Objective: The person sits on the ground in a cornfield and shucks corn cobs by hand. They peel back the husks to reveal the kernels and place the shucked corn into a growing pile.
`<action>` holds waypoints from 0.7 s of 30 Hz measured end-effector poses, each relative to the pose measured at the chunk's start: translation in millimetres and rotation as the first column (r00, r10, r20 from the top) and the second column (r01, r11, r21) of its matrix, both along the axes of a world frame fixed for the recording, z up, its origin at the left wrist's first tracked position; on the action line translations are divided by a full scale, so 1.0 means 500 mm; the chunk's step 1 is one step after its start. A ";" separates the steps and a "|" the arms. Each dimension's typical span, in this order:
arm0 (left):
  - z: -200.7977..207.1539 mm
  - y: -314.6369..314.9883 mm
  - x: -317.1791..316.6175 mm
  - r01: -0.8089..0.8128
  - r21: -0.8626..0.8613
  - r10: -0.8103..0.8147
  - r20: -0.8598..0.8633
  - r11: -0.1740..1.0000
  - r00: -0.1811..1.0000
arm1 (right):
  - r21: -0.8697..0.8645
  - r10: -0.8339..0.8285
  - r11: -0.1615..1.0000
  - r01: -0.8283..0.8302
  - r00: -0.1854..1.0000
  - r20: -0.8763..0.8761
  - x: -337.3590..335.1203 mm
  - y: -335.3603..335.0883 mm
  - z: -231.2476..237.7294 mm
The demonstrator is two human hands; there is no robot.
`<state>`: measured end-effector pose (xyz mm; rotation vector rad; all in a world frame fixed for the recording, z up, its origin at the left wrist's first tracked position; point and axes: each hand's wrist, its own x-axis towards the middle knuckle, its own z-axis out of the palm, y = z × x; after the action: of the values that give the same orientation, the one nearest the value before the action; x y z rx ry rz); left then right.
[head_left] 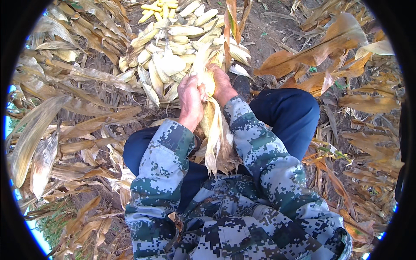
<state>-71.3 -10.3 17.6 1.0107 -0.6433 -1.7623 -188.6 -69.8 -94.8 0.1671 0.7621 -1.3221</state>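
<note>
Between my two hands is an ear of corn [209, 82], its yellow kernels partly bared. Pale husk [213, 134] hangs from it toward my lap, and more husk stands up at its far end. My left hand [190, 96] is closed at the ear's left side, fingers curled against the husk. My right hand [222, 83] wraps the ear from the right. Just beyond my hands lies a heap of corn ears still in their husks [171, 63]. The palm sides of both hands are hidden.
Several husked yellow ears [158, 9] lie at the far end of the heap. Dry corn leaves [86, 82] cover the ground on the left. A large brown leaf [312, 47] sticks out at the right. My bent knee [288, 112] is near my right forearm.
</note>
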 end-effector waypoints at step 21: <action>0.196 0.300 0.384 -0.375 -0.603 0.707 0.548 0.705 0.448 | -0.234 -0.105 0.972 0.026 0.938 -0.332 -0.030 0.047 0.074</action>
<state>120.5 139.8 115.4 1.4515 -0.9868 -0.4980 -203.5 -46.3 -57.7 -0.2297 0.8951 -1.5125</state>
